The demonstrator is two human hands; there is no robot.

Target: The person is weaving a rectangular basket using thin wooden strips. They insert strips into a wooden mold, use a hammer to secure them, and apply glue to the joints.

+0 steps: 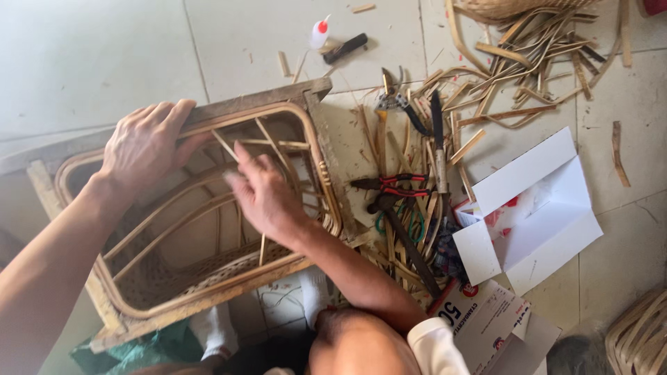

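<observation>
We keep the rattan frame (208, 208) steady with our left hand (142, 149) — spread flat, fingers loosely curled over the top rail at about ten o'clock. Our right hand (264, 198), blurred, sits at the frame's centre with its fingers half-closed among the thin cane strips (278, 144); whether it pinches one we cannot tell. Working well here likely means bracing firmly and easing each strip gently. Pliers (390, 184) and a hammer (406, 239) lie at three o'clock.

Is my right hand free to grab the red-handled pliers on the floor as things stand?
Probably yes. The right hand is inside the rattan frame, apparently holding nothing, and the red-handled pliers lie uncovered just beyond its rim.
</observation>
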